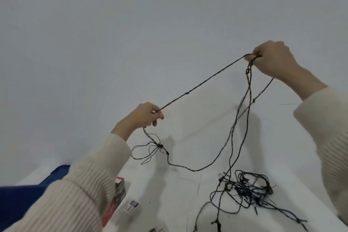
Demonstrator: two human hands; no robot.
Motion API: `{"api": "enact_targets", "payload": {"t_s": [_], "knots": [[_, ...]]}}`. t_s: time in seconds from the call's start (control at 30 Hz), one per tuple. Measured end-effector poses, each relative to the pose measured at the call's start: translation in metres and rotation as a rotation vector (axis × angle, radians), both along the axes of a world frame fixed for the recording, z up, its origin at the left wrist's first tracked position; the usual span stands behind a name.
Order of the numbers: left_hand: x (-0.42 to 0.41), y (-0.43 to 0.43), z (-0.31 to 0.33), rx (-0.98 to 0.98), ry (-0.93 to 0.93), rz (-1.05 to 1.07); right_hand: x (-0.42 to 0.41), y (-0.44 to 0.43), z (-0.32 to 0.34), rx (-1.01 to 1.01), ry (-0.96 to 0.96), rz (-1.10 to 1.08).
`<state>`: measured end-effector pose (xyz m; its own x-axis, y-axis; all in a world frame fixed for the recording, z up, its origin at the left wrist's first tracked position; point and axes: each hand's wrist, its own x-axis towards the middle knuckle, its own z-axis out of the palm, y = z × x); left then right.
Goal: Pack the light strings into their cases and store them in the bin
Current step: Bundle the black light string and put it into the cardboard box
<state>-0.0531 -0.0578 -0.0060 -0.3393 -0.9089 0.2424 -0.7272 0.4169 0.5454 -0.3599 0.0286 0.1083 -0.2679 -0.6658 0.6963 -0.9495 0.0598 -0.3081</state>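
A dark light string [205,81] is stretched taut between my two raised hands. My left hand [145,116] pinches one end of the span, and small loops of wire dangle below it. My right hand [273,60] grips the higher end, with several strands hanging down from it. The rest of the string lies in a tangled heap [250,189] on the white table [188,122]. A red and white case [114,201] lies at the lower left, partly hidden by my left sleeve.
A blue bin [22,196] sits at the left edge beside the table, mostly covered by my left sleeve. A pale grey wall fills the upper half of the view. A small label [131,205] lies by the case.
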Motion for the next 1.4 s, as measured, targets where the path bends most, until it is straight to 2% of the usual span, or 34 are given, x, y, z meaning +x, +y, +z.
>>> {"api": "enact_targets", "payload": {"t_s": [0.13, 0.23, 0.33, 0.43, 0.47, 0.5, 0.57, 0.6, 0.63, 0.73, 0.83, 1.07, 1.13, 1.2, 1.3, 1.4], "knots": [[0.045, -0.026, -0.050, 0.135, -0.135, 0.143, -0.011, 0.001, -0.015, 0.095, -0.004, -0.059], [0.051, -0.030, -0.064, 0.227, -0.125, 0.166, -0.002, 0.003, -0.010, 0.288, -0.192, 0.233], [0.027, -0.024, -0.051, 0.247, 0.021, 0.066, 0.022, 0.003, 0.002, 0.307, -0.408, 0.500], [-0.008, -0.006, -0.023, 0.305, -0.017, -0.081, 0.046, 0.001, 0.014, 0.236, -0.430, 0.600], [-0.021, 0.002, -0.011, 0.287, 0.024, -0.127, 0.053, 0.001, 0.017, 0.226, -0.416, 0.613], [-0.034, 0.011, 0.002, 0.256, 0.154, -0.169, 0.061, 0.001, 0.018, 0.227, -0.393, 0.624], [-0.057, 0.034, 0.033, 0.253, 0.552, -0.274, 0.075, -0.001, 0.018, 0.238, -0.314, 0.629], [-0.067, 0.043, 0.048, 0.265, 0.682, -0.338, 0.080, -0.002, 0.017, 0.238, -0.272, 0.626], [-0.075, 0.051, 0.060, 0.264, 0.720, -0.390, 0.085, -0.003, 0.016, 0.233, -0.242, 0.623], [-0.084, 0.066, 0.077, 0.205, 0.657, -0.468, 0.086, -0.004, 0.017, 0.210, -0.221, 0.595], [-0.081, 0.061, 0.077, 0.153, 0.680, -0.499, 0.072, -0.005, 0.019, 0.229, -0.191, 0.515], [-0.086, 0.054, 0.076, 0.168, 0.608, -0.437, 0.083, 0.000, 0.034, 0.118, -0.105, 0.361], [-0.096, 0.059, 0.080, 0.228, 0.636, -0.471, 0.093, 0.005, 0.040, 0.156, -0.190, 0.439], [-0.105, 0.063, 0.079, 0.302, 0.660, -0.543, 0.097, 0.008, 0.048, 0.159, -0.368, 0.516], [-0.103, 0.063, 0.070, 0.341, 0.619, -0.569, 0.088, 0.013, 0.057, 0.061, -0.776, 0.652], [-0.087, 0.056, 0.065, 0.312, 0.531, -0.447, 0.062, 0.013, 0.055, -0.107, -1.168, 0.773]]}}
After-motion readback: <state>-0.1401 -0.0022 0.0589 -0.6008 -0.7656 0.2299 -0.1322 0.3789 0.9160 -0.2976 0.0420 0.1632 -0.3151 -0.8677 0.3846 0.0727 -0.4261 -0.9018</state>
